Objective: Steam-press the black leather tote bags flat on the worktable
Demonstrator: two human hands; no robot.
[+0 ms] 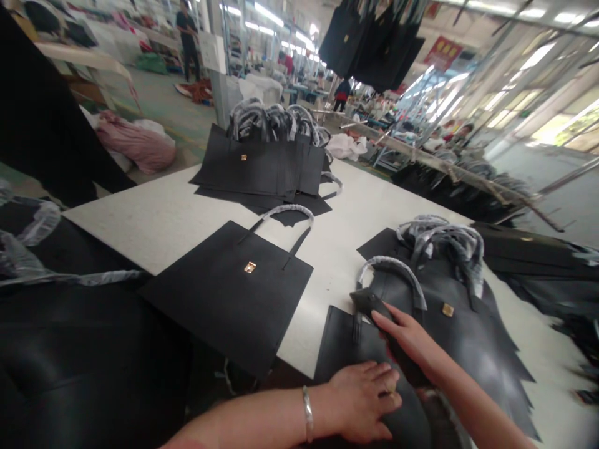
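Note:
My left hand lies palm down with fingers spread on a black leather-like bag panel. A silver bracelet circles that wrist. My right hand is wrapped round a black handheld tool with a blunt head; its exact kind cannot be made out. The tool's head is over the panel, close to the base of a plastic-wrapped bag handle. Just right of my right hand lies a fanned stack of black bag panels with a gold clasp and wrapped handles.
Left of my hands, a black bag panel with a gold clasp overhangs the white table. Another pile of panels stands at the table's back. Black bags hang overhead. A person's dark-clothed leg is at left.

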